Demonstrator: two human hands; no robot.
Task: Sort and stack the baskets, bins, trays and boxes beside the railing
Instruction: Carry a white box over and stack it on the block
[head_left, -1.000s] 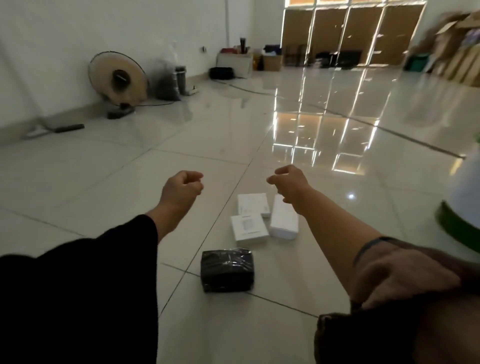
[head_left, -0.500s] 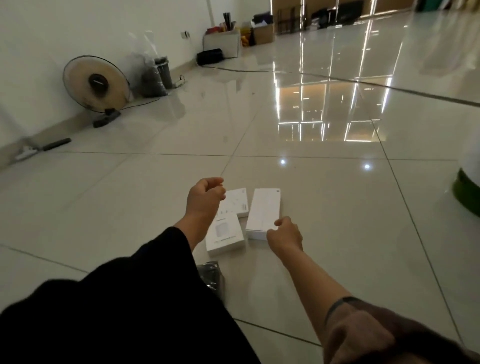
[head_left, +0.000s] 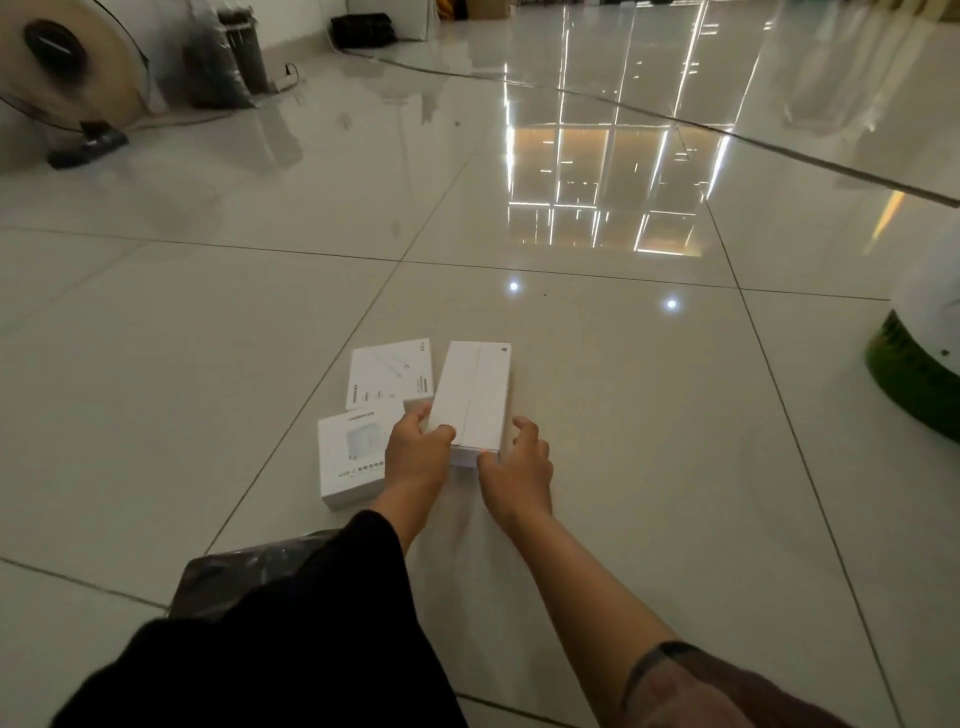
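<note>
- Left hand and right hand both at the near end of the long white box; each grip curled onto a near corner, holding it.
- Long white box on the tiled floor, near end possibly lifted; cannot tell.
- USB-C charger box just left of it, under the left wrist.
- Flat white cable box behind the charger box.
- Black plastic-wrapped package nearest, part hidden by the dark sleeve.
- Floor fan far left by the wall.
</note>
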